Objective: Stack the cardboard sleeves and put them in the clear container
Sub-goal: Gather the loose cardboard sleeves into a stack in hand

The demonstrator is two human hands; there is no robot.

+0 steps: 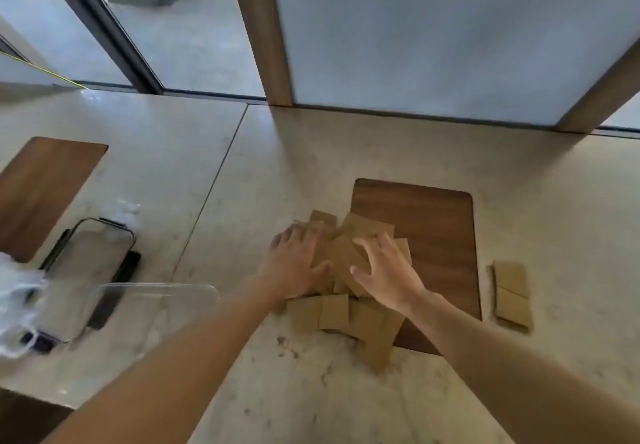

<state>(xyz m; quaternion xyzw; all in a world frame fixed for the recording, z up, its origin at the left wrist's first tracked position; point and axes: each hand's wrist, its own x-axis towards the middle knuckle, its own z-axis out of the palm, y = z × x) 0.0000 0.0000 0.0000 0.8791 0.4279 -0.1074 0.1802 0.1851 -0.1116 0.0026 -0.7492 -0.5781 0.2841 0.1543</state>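
Two hands' grips spread on cardboard sleeves (loose pile), clear container left, wooden mat beneath.

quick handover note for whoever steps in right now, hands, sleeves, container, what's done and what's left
Left hand: open, flat on the loose pile of cardboard sleeves.
Right hand: open, fingers spread over the same pile; nothing gripped.
Pile straddles the wooden inlay. A small neat stack lies apart on the right.
Clear container sits to the left; no sleeves visible inside.
Done: small stack started.
Left: gather and stack the pile, load the container.
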